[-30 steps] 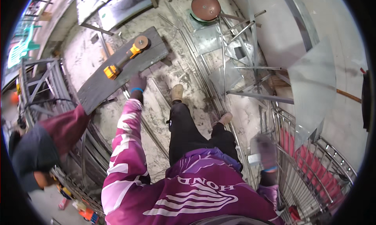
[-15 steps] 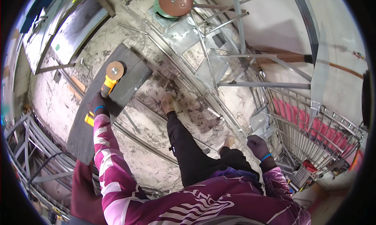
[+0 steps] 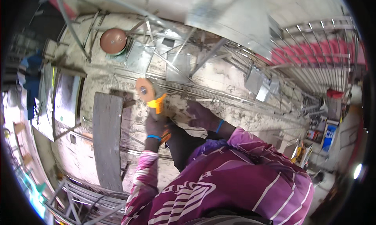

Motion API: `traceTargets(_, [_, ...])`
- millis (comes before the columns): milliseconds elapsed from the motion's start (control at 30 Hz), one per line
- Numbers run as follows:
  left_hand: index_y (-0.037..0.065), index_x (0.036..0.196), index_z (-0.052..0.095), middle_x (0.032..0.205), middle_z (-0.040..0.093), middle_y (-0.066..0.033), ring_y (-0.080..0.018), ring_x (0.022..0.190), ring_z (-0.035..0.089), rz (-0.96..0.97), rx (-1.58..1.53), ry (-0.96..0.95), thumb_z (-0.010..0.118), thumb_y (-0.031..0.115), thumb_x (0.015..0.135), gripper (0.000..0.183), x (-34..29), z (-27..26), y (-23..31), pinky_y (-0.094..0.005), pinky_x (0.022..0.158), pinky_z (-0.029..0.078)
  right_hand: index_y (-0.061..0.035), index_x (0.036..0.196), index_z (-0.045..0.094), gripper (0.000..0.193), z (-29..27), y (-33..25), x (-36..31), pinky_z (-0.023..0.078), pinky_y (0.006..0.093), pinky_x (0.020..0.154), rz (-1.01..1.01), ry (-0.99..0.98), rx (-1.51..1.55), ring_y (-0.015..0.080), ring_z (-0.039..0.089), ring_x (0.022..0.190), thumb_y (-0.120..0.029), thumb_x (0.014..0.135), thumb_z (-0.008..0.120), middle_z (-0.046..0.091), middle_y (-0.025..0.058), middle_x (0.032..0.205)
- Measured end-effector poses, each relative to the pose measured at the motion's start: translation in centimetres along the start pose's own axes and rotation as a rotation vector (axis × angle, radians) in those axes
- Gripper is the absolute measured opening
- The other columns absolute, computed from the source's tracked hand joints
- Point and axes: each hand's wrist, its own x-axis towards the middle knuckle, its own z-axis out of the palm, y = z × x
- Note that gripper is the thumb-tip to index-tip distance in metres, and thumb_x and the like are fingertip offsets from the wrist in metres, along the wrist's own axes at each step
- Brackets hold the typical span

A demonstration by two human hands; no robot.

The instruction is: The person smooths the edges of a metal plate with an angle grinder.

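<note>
Scuffed floor [image 3: 80, 162]; angle grinder [image 3: 156, 104] lies near-to-far, disc [image 3: 145, 90] at its far end; left hand [image 3: 156, 126] wraps its fingers round the body; right hand [image 3: 203, 116] apart, rightward, fingers loosely spread.

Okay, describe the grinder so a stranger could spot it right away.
Find the long grey board at picture left. Just right of it, the person's left hand, blue band at the wrist, holds the grinder. Its yellow neck behind a tan disc sets it apart from the reddish-brown round object higher up.
</note>
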Motion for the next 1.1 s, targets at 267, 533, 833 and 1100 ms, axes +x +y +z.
traceTargets(267, [0.007,0.123,0.058,0.107,0.069,-0.0225,-0.0435,0.102,0.065,0.600,0.069,-0.289,0.072,0.031,0.081,0.050,-12.8,17.9,26.2,-0.0501,0.085,0.053,-0.0042,0.104,0.064,0.034,-17.1,-2.2,-10.6,0.053,0.0312,0.077,-0.368,0.423,0.233,0.0157,0.065,0.086,-0.012,0.074,0.077,0.066,0.0012,0.092])
traceTargets(533, [0.006,0.118,0.062,0.103,0.068,-0.0207,-0.0409,0.099,0.066,0.559,0.351,-0.624,0.074,0.041,0.072,0.058,-20.3,28.3,35.7,-0.0472,0.086,0.053,-0.0047,0.101,0.060,0.033,-31.0,-0.4,-20.9,0.055,0.0307,0.072,-0.363,0.764,0.409,0.0165,0.066,0.080,-0.001,0.074,0.079,0.065,0.0038,0.088])
traceTargets(833, [-0.006,0.114,0.063,0.098,0.073,-0.0185,-0.0229,0.086,0.071,0.425,0.042,-0.798,0.071,0.027,0.084,0.045,-21.6,33.8,37.8,-0.0353,0.078,0.056,-0.0070,0.123,0.050,0.047,-36.2,0.0,-23.1,0.060,0.0422,0.079,-0.422,0.403,0.870,0.0289,0.069,0.091,-0.010,0.083,0.073,0.065,0.0132,0.102])
traceTargets(1100, [-0.006,0.118,0.061,0.098,0.070,-0.0133,-0.0176,0.087,0.067,0.366,-0.083,-0.875,0.063,0.017,0.092,0.035,-20.0,32.4,38.1,-0.0336,0.079,0.055,-0.0052,0.128,0.052,0.042,-35.8,1.6,-20.5,0.056,0.0501,0.087,-0.406,0.211,1.365,0.0344,0.067,0.096,-0.038,0.101,0.053,0.065,0.0181,0.109])
